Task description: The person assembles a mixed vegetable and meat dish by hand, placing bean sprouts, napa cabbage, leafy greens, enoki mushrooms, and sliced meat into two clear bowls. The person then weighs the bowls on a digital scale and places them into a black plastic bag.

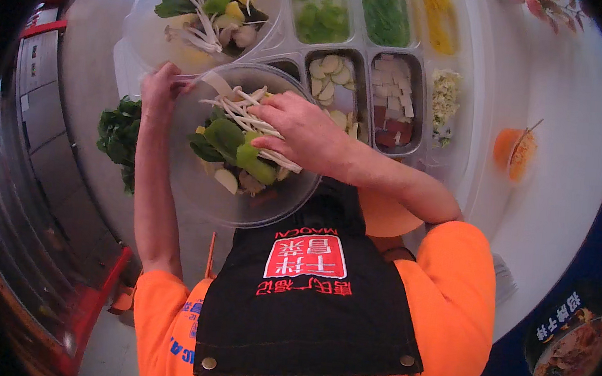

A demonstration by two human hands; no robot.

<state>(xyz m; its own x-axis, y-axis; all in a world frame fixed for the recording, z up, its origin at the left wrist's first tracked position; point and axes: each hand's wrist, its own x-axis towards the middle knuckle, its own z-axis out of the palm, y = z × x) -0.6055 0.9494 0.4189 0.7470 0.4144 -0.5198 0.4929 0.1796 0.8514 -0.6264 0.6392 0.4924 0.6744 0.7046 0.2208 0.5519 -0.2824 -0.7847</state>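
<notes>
A clear round bowl (190,179) is in front of my apron, with green leaves (224,138), pale slices and long white mushrooms (243,116) in it. My left hand (160,92) is closed around the bowl's edge at its far left side. Over the bowl's right side reaches my right hand (302,128), its fingers curled on the white mushrooms. Just beyond stands a second clear bowl (145,34) with similar leaves, mushrooms and yellow pieces. The undersides of my fingers are partly hidden.
Metal trays hold pale round slices (331,74), white and dark red blocks (393,89), leafy greens (321,20) and yellow strips (438,18). Leafy greens (119,135) lie left of my left arm. An orange tub (506,144) with a stick is at the right.
</notes>
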